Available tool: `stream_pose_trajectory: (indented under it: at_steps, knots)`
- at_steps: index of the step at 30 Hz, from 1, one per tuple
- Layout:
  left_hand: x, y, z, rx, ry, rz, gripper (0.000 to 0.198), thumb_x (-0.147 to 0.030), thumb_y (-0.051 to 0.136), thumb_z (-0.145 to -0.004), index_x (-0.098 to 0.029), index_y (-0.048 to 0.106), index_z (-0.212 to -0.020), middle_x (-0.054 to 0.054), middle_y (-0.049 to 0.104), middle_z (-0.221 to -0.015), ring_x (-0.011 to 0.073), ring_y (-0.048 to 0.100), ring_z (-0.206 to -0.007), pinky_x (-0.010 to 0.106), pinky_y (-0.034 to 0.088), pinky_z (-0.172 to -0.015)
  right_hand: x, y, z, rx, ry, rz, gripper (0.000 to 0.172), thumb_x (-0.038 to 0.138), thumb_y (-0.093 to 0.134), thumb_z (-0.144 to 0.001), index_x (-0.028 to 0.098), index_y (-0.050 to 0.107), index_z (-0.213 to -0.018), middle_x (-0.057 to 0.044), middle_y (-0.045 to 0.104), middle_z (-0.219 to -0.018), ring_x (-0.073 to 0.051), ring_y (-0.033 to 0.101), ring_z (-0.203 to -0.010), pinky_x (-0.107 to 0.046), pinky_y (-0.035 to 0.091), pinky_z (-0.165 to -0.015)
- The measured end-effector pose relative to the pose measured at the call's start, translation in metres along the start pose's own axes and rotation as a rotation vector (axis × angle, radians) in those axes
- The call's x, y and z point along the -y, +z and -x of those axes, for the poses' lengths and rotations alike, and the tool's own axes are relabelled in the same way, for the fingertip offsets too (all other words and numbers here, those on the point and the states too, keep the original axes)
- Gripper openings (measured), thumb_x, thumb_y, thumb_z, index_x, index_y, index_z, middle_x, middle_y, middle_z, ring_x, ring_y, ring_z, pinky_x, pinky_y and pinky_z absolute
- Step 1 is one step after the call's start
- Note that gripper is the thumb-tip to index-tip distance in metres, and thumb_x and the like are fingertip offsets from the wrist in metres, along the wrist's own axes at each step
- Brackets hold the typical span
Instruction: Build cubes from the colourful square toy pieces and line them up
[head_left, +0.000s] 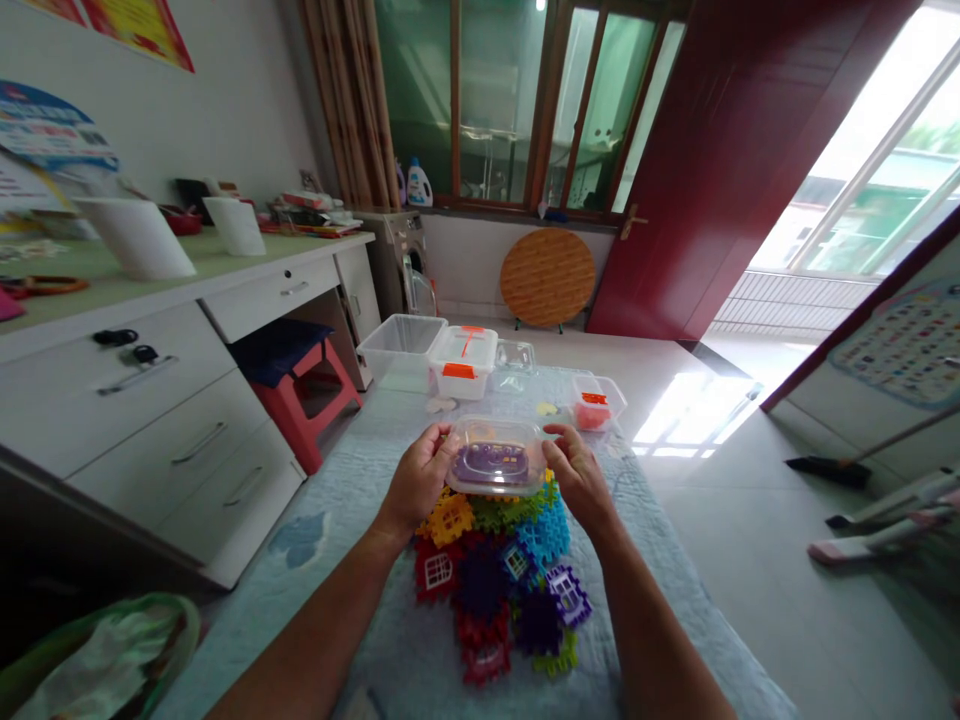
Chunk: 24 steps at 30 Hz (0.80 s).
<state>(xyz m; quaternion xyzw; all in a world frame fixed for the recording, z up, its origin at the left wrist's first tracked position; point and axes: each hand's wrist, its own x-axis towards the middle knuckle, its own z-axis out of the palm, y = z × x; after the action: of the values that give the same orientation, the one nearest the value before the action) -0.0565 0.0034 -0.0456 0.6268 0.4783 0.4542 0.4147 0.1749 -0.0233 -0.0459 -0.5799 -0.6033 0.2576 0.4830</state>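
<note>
A small clear plastic box (496, 455) with a purple toy piece inside is held up between both of my hands, above a table covered with a pale blue cloth (360, 520). My left hand (418, 480) grips its left side, fingers curled round the edge. My right hand (576, 472) grips its right side. Just under and in front of the box lies a pile of coloured interlocking toy tiles (499, 580) in red, yellow, green, blue and purple.
Farther back on the table stand an open clear tub (401, 350), a white box with orange latches (465, 362), a clear lid (515, 356) and a small box with red pieces (598, 403). A white desk with drawers (172, 400) and a red stool (300, 385) are left.
</note>
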Motion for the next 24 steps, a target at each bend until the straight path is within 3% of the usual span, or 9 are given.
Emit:
stream_pose_trajectory:
  at_steps: [3, 9, 16, 20, 24]
  knots:
    - [-0.005, 0.002, 0.002, -0.039, 0.036, -0.158, 0.038, -0.046, 0.040, -0.093, -0.018, 0.059, -0.110, 0.004, 0.071, -0.093, 0.0195, 0.065, -0.082, 0.029, 0.050, -0.074, -0.004, 0.009, 0.000, 0.084, 0.041, -0.014, 0.029, 0.046, 0.048, -0.088, 0.021, 0.058, -0.100, 0.007, 0.045, -0.057, -0.012, 0.042, -0.051, -0.024, 0.033, -0.051]
    - [-0.007, 0.003, 0.004, -0.085, 0.094, -0.478, 0.041, -0.040, 0.030, -0.094, -0.017, 0.058, -0.115, 0.007, 0.071, -0.090, 0.0223, 0.067, -0.079, 0.031, 0.049, -0.070, -0.010, 0.015, 0.002, 0.071, 0.040, -0.089, 0.031, 0.046, 0.043, -0.091, 0.023, 0.057, -0.105, 0.004, 0.056, -0.068, -0.012, 0.047, -0.055, -0.023, 0.034, -0.051]
    - [-0.002, 0.004, 0.005, -0.083, 0.103, -0.468, 0.043, -0.037, 0.028, -0.095, -0.016, 0.056, -0.120, 0.006, 0.070, -0.084, 0.0209, 0.066, -0.074, 0.030, 0.049, -0.068, -0.008, 0.017, 0.004, -0.004, 0.020, -0.003, 0.029, 0.041, 0.040, -0.094, 0.021, 0.059, -0.099, 0.001, 0.062, -0.078, -0.015, 0.055, -0.072, -0.025, 0.041, -0.066]
    - [0.005, 0.006, 0.004, -0.131, 0.196, -0.420, 0.038, -0.035, 0.033, -0.094, -0.018, 0.059, -0.116, 0.008, 0.068, -0.103, 0.0221, 0.064, -0.094, 0.034, 0.049, -0.086, -0.009, 0.020, 0.004, -0.036, 0.027, 0.005, 0.030, 0.040, 0.038, -0.094, 0.021, 0.060, -0.098, -0.001, 0.062, -0.077, -0.017, 0.056, -0.073, -0.026, 0.042, -0.066]
    - [0.010, 0.008, 0.002, -0.132, 0.244, -0.359, 0.038, -0.036, 0.036, -0.094, -0.019, 0.059, -0.119, 0.009, 0.062, -0.122, 0.0228, 0.056, -0.116, 0.037, 0.041, -0.105, -0.009, 0.022, 0.004, -0.074, -0.003, 0.014, 0.031, 0.040, 0.038, -0.093, 0.021, 0.061, -0.101, -0.002, 0.064, -0.080, -0.018, 0.057, -0.075, -0.027, 0.043, -0.069]
